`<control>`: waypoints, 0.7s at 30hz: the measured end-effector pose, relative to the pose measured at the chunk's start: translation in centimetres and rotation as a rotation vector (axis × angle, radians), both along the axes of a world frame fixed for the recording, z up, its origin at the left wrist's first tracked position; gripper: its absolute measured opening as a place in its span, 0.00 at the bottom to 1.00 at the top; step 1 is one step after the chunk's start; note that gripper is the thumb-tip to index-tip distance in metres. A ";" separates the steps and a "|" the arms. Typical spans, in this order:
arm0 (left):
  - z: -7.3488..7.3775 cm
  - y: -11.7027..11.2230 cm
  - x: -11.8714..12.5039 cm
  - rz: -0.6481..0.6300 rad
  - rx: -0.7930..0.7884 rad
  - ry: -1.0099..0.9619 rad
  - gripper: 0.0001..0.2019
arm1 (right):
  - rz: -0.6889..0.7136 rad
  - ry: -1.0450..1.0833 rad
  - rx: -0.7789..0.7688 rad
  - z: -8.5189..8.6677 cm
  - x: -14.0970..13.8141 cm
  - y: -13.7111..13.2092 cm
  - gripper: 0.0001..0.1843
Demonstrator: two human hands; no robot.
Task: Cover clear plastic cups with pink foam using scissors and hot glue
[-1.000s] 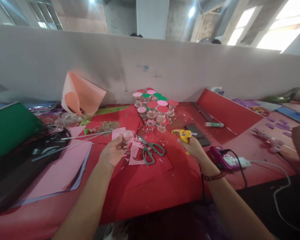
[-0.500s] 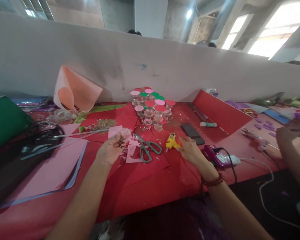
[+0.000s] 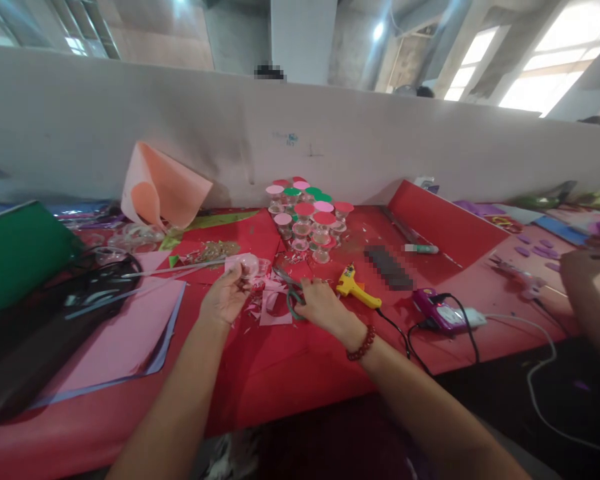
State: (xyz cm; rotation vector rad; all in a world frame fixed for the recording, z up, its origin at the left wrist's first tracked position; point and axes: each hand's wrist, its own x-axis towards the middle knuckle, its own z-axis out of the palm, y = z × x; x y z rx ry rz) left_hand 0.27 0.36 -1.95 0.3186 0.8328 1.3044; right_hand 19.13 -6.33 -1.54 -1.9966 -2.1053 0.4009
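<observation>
In my left hand (image 3: 226, 293) is a clear plastic cup (image 3: 250, 265), pinched between thumb and fingers. My right hand (image 3: 323, 305) is over the green-handled scissors (image 3: 293, 305), its fingers curled on the handles and hiding part of them. The scissors lie among pink paper scraps (image 3: 275, 310). To the right of that hand a yellow glue gun (image 3: 359, 288) rests on the red tabletop. Beyond both hands stands a cluster of clear cups topped with red, pink and green paper discs (image 3: 310, 212).
Pink sheets (image 3: 145, 320) and a black bag (image 3: 45, 327) lie on the left. A purple power socket (image 3: 440, 312) with cables sits at right, near a leaning red board (image 3: 445, 223). Another person's arm (image 3: 587, 287) is at the far right. A white partition (image 3: 180, 113) runs behind.
My right hand has let go of the yellow glue gun and moved left onto the scissors. My left hand still holds the cup. The view has shifted slightly.
</observation>
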 end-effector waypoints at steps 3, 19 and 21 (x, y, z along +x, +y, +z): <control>0.0 0.3 -0.4 0.053 0.005 -0.013 0.10 | -0.059 0.134 -0.015 0.4 1.0 -0.1 0.16; -1.0 0.5 -0.7 0.115 0.123 -0.082 0.05 | 0.321 1.761 -0.293 -0.1 0.7 0.0 0.21; -1.2 0.6 -0.8 0.125 0.140 -0.075 0.05 | 0.336 1.760 -0.336 -0.9 -0.3 0.0 0.21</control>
